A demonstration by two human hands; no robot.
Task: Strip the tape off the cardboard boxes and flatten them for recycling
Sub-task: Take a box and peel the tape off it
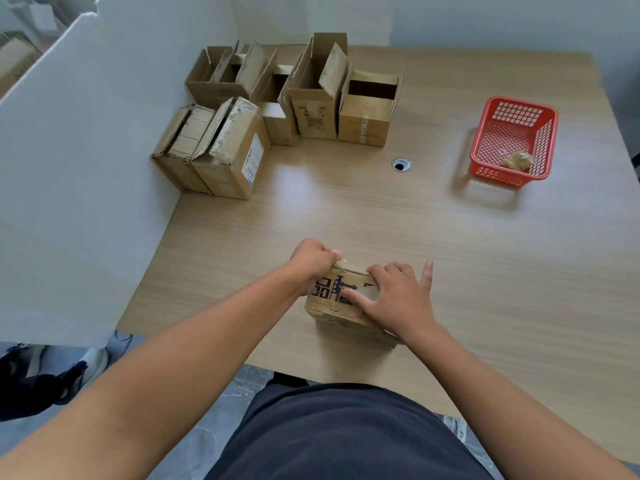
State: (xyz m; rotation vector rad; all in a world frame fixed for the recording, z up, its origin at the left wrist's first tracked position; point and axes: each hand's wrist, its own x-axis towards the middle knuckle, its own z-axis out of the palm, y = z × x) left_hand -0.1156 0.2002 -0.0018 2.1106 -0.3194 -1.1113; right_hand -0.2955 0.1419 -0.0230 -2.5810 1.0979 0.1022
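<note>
One big wooden bench [381, 220] is filling most of the view. White walls [86, 133] are standing along its left side and behind it. Grey floor [214, 427] is showing below the near edge.

Many brown boxes [318, 112] are crowding the far left corner. Some are standing open with flaps up, and two are lying closed. A round hole [401, 164] is sitting in the bench top just in front of them. A red basket [480, 133] is resting well off to the right, and a little wad of old tape [517, 160] is lying inside it.

A small box [332, 306] is sitting near the front edge of the bench, right in front of the person. It is brown, with big black letters on top and shiny tape [369, 292] running across it.

The left grip [311, 259] is curling tight at the box's far left corner and seems to be pinching the tape end there. The right grip [398, 296] is lying on top of the box, with the thumb pressing on the tape, fingers bending over the far edge and the little finger sticking out.

Both grips are covering part of the letters. The left fingertips are hiding behind the knuckles. Labels on the far boxes are looking too small to read. Dark shoes [69, 375] at the bottom left are getting cut off by the wall.
</note>
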